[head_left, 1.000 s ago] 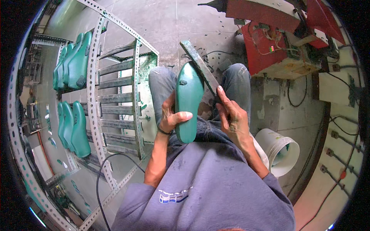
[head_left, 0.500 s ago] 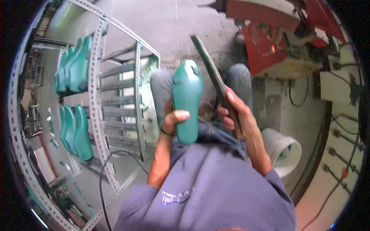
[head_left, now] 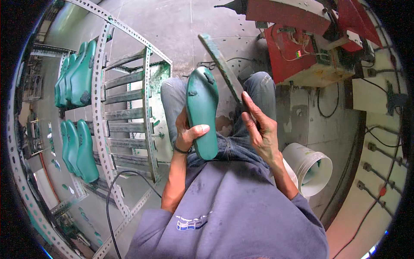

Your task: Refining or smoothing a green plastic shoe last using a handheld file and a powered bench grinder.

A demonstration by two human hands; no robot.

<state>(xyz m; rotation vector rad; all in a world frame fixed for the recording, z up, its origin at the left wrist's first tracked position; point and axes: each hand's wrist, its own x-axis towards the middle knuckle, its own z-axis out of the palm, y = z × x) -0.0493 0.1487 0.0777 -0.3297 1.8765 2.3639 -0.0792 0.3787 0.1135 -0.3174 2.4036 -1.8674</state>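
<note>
My left hand [head_left: 188,134] is closed around the heel part of a green shoe last [head_left: 203,110], thumb across its flat sole face. The last stands upright in front of my lap, toe end away from me. Two dark rough patches mark its toe end and its left edge. In my right hand [head_left: 262,129] is a long flat file [head_left: 221,64], gripped by its near end. Green dust coats the file. Its far end slants up and to the left beyond the last's toe, apart from the last. Part of its near end is hidden by my fingers.
On the left stands a perforated metal rack [head_left: 100,86] with slatted shelves and several green lasts [head_left: 82,77]. A black cable [head_left: 113,207] loops beside my left arm. To the right are a white bucket [head_left: 321,172] and a red machine [head_left: 280,56] with wires.
The far end of the file has swung up and to the left. My right fingers have straightened along it. The last has shifted slightly left in my left hand.
</note>
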